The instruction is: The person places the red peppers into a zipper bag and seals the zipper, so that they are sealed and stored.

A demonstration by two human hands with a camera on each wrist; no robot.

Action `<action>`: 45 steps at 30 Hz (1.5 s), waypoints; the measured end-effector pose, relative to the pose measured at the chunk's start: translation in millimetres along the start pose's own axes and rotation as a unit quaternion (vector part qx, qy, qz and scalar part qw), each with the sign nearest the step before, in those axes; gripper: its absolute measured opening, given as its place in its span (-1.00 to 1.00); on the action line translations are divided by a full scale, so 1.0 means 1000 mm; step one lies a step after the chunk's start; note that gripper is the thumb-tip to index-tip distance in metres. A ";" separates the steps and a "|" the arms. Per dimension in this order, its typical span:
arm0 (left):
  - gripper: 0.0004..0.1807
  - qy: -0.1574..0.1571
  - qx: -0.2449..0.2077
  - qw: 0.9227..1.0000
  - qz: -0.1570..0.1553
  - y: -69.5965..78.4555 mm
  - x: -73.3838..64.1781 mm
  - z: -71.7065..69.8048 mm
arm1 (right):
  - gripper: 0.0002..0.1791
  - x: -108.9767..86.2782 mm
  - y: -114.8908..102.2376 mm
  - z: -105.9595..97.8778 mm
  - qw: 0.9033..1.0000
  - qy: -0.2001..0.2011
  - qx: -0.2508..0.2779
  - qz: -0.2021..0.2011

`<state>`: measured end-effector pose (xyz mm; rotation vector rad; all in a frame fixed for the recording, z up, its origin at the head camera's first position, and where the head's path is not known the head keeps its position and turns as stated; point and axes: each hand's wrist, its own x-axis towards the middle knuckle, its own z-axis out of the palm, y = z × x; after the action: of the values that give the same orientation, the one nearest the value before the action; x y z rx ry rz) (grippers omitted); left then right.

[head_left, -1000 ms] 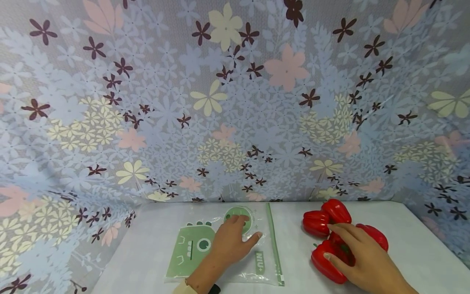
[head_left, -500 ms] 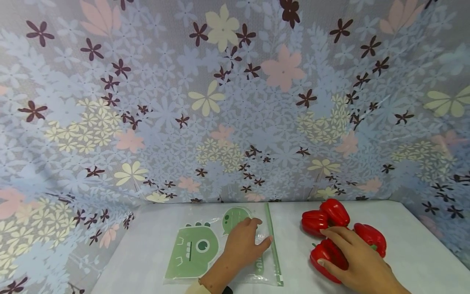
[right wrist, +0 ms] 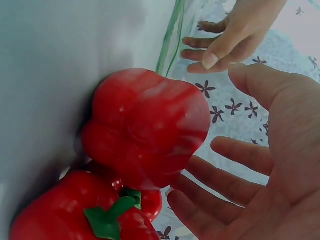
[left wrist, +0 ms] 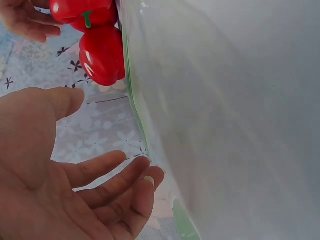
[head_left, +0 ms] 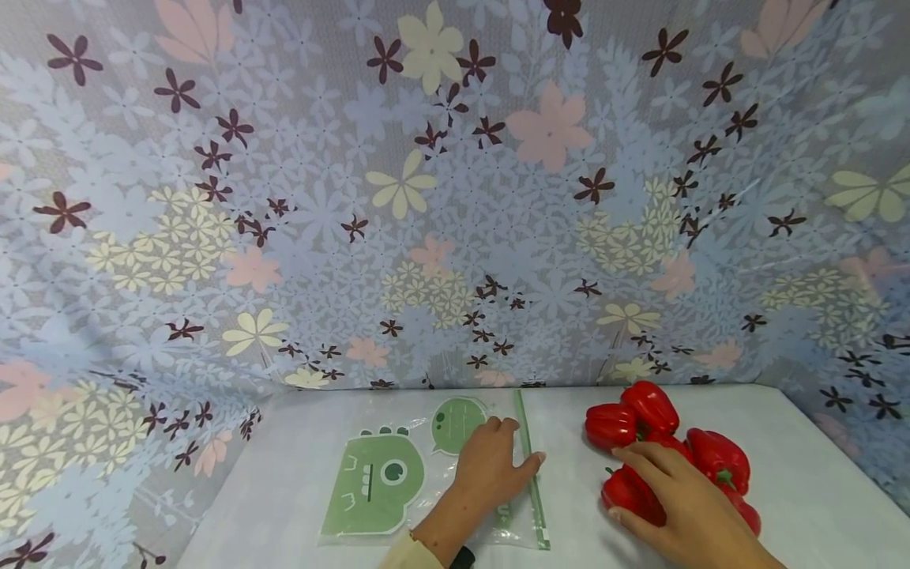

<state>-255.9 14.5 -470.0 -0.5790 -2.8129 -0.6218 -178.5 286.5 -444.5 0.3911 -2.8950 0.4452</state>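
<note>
Left hand (head_left: 490, 472) shifted toward green strip (head_left: 538, 506) of plastic bag (head_left: 373, 486); hands spread, holding nothing. Bump from right hand (head_left: 686, 502) could roll peppers (head_left: 629, 498).

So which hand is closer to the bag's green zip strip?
Left. The left hand is over the bag, its thumb overlapping the green zip strip in the head view; the right hand is farther right, by the red peppers.

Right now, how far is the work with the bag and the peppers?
It looks early. Done: the bag lies flat on the table, with the red peppers grouped beside it. In hand: the left hand is near the bag's green strip; the right hand is at a pepper, no grip visible. Remaining: perhaps putting peppers into the bag; none shows inside.
</note>
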 end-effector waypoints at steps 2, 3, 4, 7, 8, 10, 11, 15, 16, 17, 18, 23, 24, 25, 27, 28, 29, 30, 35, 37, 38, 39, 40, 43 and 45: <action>-0.38 -0.003 0.002 1.000 -0.005 0.001 0.002 0.003 | 0.00 0.000 0.000 0.001 1.000 -0.009 0.000 0.006; -0.38 -0.005 0.003 1.000 -0.009 0.002 0.003 0.004 | 0.00 0.000 -0.001 0.001 1.000 -0.013 0.001 0.009; -0.39 -0.005 0.006 1.000 -0.013 0.003 0.004 0.006 | 0.01 0.000 0.000 0.001 1.000 -0.018 0.001 0.010; -0.39 -0.002 0.014 1.000 -0.025 0.006 0.008 0.010 | 0.01 0.000 0.000 0.003 1.000 -0.024 0.005 0.013; -0.38 -0.003 0.018 0.999 -0.028 0.007 0.009 0.012 | 0.01 0.000 0.001 0.004 1.000 -0.025 0.008 0.013; -0.36 -0.007 0.026 0.999 -0.031 0.009 0.011 0.015 | -0.01 0.000 0.002 0.005 1.000 -0.025 0.010 0.014; -0.35 -0.009 0.027 0.999 -0.032 0.010 0.012 0.016 | -0.02 0.000 0.001 0.006 1.000 -0.024 0.011 0.015; -0.31 -0.023 0.023 0.999 -0.041 0.013 0.013 0.020 | -0.06 0.001 0.002 0.010 1.000 -0.025 0.012 0.006; -0.31 -0.025 0.019 0.998 -0.046 0.013 0.013 0.020 | -0.06 0.001 0.002 0.011 1.000 -0.025 0.012 0.003; -0.30 -0.027 0.014 0.998 -0.049 0.013 0.013 0.021 | -0.06 0.001 0.002 0.011 1.000 -0.025 0.011 0.002; -0.29 -0.028 0.012 0.998 -0.052 0.013 0.013 0.021 | -0.06 0.001 0.002 0.012 1.000 -0.026 0.011 0.001; -0.27 -0.030 -0.009 0.998 -0.060 0.012 0.013 0.021 | -0.03 0.001 0.001 0.014 0.999 -0.034 0.009 0.010; -0.28 -0.030 -0.014 0.998 -0.061 0.011 0.013 0.021 | -0.02 0.002 0.001 0.014 0.999 -0.038 0.011 0.011; -0.28 -0.030 -0.019 0.997 -0.062 0.011 0.013 0.021 | -0.01 0.002 0.001 0.014 0.999 -0.042 0.013 0.013; -0.29 -0.032 -0.025 0.997 -0.066 0.010 0.013 0.022 | -0.02 0.004 0.001 0.014 0.998 -0.052 0.017 0.015; -0.29 -0.032 -0.026 0.997 -0.068 0.010 0.013 0.022 | -0.02 0.004 0.000 0.014 0.998 -0.058 0.019 0.017; -0.29 -0.033 -0.026 0.997 -0.069 0.010 0.014 0.022 | -0.01 0.004 0.000 0.013 0.998 -0.062 0.021 0.018; -0.29 -0.033 -0.025 0.997 -0.070 0.010 0.014 0.023 | -0.01 0.004 -0.001 0.013 0.997 -0.066 0.021 0.019; -0.26 -0.029 -0.013 0.997 -0.070 0.010 0.014 0.025 | -0.02 0.004 -0.002 0.013 0.997 -0.074 0.013 0.018; -0.25 -0.026 -0.005 0.997 -0.069 0.010 0.013 0.026 | -0.02 0.004 -0.002 0.013 0.997 -0.073 0.013 0.018; -0.25 -0.026 -0.001 0.997 -0.068 0.010 0.013 0.026 | -0.03 0.004 -0.002 0.013 0.997 -0.074 0.014 0.018; -0.24 -0.026 0.002 0.997 -0.068 0.010 0.013 0.027 | -0.03 0.003 -0.002 0.013 0.997 -0.075 0.016 0.019; -0.24 -0.027 0.004 0.997 -0.069 0.010 0.013 0.027 | -0.03 0.003 -0.002 0.013 0.997 -0.076 0.017 0.021; -0.27 -0.032 -0.002 0.997 -0.073 0.009 0.013 0.028 | -0.02 0.003 -0.002 0.012 0.996 -0.084 0.023 0.027; -0.32 -0.033 -0.014 0.996 -0.076 0.008 0.013 0.028 | -0.01 0.004 -0.002 0.013 0.995 -0.088 0.024 0.032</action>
<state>-267.3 38.3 -488.5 -0.3981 -2.9353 -0.6822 -183.2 280.2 -455.2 0.3636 -3.0794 0.5169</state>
